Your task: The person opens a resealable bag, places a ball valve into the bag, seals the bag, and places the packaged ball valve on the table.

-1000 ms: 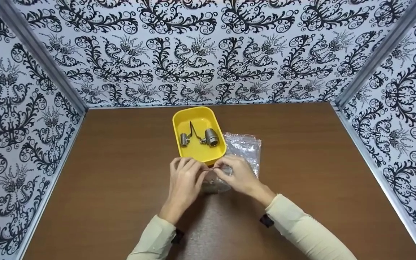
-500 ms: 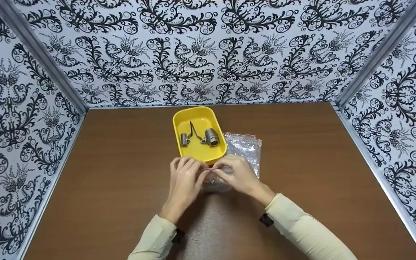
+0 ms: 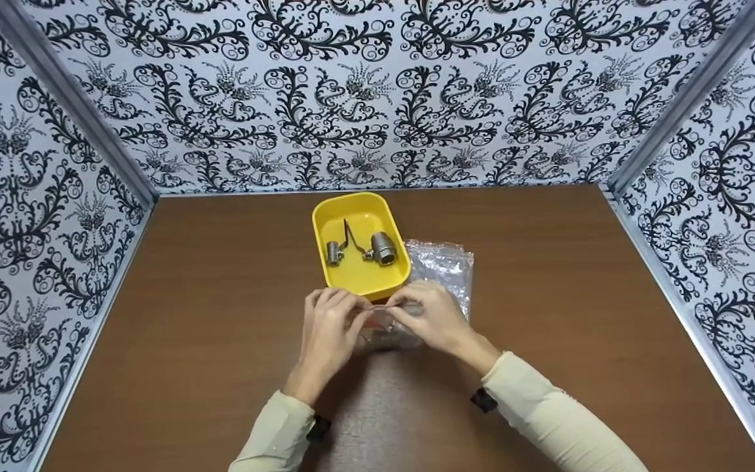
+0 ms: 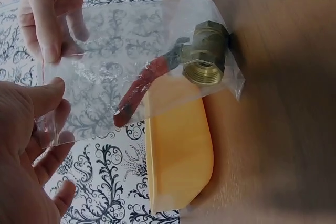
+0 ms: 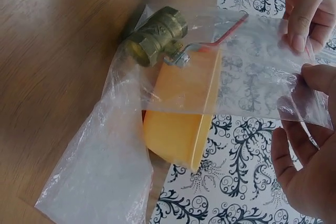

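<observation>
Scroll-patterned walls [image 3: 377, 111] border a brown bench [image 3: 220, 275] — over it, the left hand [image 3: 328, 331] and right hand [image 3: 435, 318] have fingers clamped on a clear bag [image 4: 97, 85] holding a valve [image 4: 209, 45].

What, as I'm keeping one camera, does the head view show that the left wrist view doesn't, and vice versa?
Only the head view: a small grey cylindrical metal valve and a larger grey valve in the yellow rounded tray, and cream fabric sleeves. Only the left wrist view: the round threaded mouth of the brass-coloured metal valve. Both: the left hand and right hand pinching the clear plastic bag, the tray, and black-and-white patterned wall.
</observation>
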A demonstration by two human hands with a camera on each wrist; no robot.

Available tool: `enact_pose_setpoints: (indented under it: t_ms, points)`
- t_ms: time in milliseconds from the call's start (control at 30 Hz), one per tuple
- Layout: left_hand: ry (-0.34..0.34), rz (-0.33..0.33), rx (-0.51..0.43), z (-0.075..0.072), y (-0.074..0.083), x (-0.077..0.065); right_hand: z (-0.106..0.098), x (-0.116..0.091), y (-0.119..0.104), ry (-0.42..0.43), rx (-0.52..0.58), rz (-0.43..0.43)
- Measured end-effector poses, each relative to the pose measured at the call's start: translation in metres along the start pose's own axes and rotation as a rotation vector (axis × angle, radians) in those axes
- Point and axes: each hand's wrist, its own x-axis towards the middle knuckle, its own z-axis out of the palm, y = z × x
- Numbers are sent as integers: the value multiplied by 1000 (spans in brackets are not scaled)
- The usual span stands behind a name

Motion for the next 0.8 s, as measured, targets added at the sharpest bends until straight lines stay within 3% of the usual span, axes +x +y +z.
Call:
enact_pose_setpoints:
  t_ms: [800]
  points:
    - [10,-35,-44,-3,-14,-5,3,1,-3,-31,15,19]
